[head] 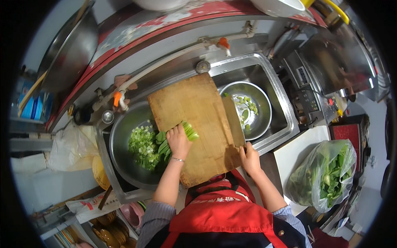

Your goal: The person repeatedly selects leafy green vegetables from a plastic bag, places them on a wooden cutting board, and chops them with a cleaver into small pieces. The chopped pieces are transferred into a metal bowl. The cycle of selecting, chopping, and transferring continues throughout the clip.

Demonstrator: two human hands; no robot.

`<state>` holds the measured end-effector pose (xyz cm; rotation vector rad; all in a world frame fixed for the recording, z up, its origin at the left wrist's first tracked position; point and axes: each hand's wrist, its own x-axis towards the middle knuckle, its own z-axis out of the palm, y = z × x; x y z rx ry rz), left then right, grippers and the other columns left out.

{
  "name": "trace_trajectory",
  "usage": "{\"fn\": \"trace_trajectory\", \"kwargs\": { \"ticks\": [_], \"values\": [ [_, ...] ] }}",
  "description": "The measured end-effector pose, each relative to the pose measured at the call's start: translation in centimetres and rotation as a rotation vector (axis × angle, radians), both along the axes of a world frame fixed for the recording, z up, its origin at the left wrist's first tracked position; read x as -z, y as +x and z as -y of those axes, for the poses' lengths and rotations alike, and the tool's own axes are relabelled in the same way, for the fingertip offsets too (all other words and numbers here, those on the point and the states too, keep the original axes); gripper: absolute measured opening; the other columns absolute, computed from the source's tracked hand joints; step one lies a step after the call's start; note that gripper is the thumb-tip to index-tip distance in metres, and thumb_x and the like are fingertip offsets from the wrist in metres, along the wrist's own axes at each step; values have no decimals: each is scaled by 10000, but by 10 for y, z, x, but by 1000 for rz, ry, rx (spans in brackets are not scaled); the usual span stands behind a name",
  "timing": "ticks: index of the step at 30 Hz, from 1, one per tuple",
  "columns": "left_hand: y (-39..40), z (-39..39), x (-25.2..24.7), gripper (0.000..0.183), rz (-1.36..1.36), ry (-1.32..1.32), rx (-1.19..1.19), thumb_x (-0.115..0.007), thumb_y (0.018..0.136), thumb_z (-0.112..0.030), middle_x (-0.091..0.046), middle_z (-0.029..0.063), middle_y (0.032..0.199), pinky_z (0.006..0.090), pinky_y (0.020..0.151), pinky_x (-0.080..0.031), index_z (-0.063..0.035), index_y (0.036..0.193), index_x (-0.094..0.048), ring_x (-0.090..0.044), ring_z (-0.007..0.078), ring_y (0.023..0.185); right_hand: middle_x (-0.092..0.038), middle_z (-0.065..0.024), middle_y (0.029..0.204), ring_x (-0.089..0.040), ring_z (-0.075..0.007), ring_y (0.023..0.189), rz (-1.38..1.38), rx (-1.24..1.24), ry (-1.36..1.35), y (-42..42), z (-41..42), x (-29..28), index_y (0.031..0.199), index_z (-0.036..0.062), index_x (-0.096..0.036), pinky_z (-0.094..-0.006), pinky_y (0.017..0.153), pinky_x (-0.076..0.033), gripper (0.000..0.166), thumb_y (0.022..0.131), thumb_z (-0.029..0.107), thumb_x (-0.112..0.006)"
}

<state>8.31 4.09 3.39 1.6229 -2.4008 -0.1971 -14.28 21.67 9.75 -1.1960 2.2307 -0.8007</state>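
Observation:
A wooden cutting board lies across the middle of a double sink. My left hand grips a bunch of leafy greens near the board's left edge, the cut stem ends pointing right and the leaves hanging over the left bowl. My right hand holds a wide-bladed cleaver at the board's right edge, its blade beside a round steel basin with a few cut pieces in it. Chopped greens lie in a large steel bowl on the left.
A clear plastic bag of leafy greens stands on a white surface at the right. Orange-handled taps line the wall pipe behind the sink. A large metal wok is at the upper left, beside the red-edged shelf.

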Motion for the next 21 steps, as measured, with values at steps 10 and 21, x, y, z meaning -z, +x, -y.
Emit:
{"fn": "trace_trajectory", "kwargs": {
  "ticks": [10,21],
  "values": [
    [2,-3,11,853,-82,52,-68,-899,512,-354,-529,167,1095,433,939,-386,-13,1172,-480,-496,336,1058,-596,-226,717,-616,-415,588,-218,-502,34,66,-1,-36,829,-2,-475,-492,518,-507,133,865,83,-571],
    [21,-5,10,1082,82,60,152,-856,532,-497,-502,150,1120,431,1042,-330,148,1287,-426,-472,312,1083,-628,-235,709,-656,-399,615,-295,-542,244,75,25,-44,830,-15,-494,-467,525,-540,75,833,42,-541]
  ]
}}
